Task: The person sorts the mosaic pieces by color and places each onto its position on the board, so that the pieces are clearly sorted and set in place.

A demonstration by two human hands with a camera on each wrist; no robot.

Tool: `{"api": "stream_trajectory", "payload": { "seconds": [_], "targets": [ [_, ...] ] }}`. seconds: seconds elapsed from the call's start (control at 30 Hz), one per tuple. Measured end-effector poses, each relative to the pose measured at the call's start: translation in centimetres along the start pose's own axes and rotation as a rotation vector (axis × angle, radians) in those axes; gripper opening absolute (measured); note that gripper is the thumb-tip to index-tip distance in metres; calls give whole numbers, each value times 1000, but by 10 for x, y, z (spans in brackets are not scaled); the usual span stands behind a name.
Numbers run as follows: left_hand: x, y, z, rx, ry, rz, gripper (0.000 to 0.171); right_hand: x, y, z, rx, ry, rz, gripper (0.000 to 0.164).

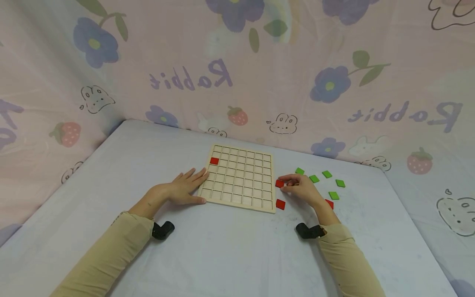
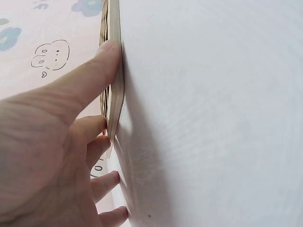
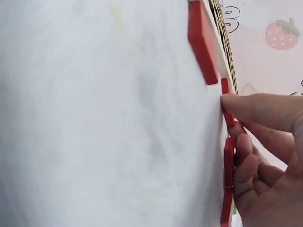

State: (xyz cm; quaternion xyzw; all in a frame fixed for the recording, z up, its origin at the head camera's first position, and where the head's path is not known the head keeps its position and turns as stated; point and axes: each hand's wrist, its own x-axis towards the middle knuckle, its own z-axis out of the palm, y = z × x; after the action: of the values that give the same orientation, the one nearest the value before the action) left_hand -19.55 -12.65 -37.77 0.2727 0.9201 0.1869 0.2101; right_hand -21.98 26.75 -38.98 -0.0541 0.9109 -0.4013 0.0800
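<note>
A pale wooden grid board [image 1: 237,177] lies on the table, with one red square tile [image 1: 214,161] in a cell by its left edge. My left hand [image 1: 185,187] rests against the board's left side, fingers spread and thumb at the near left corner; the left wrist view shows the thumb [image 2: 102,66] on the board's rim [image 2: 116,71]. Just off the right edge, my right hand [image 1: 302,189] pinches a red tile [image 1: 280,183] between thumb and forefinger. Nearer me lies a second loose red tile [image 1: 280,204]. Another red tile [image 1: 329,203] is partly hidden by the right wrist.
Several green tiles, one of them a green tile [image 1: 334,195], are scattered right of the board. A white cloth [image 1: 230,251] covers the table. Behind it hangs a patterned curtain [image 1: 259,82]. Black wrist mounts [image 1: 163,230] stick out from both sleeves.
</note>
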Motion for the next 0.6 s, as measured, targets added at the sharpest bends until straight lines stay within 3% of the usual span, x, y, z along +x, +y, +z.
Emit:
{"api": "stream_trajectory", "payload": {
  "seconds": [0.6],
  "targets": [
    [-1,2,-1,2,5,-1,83,-1,-1,-1,8,5,12,37]
  ]
}}
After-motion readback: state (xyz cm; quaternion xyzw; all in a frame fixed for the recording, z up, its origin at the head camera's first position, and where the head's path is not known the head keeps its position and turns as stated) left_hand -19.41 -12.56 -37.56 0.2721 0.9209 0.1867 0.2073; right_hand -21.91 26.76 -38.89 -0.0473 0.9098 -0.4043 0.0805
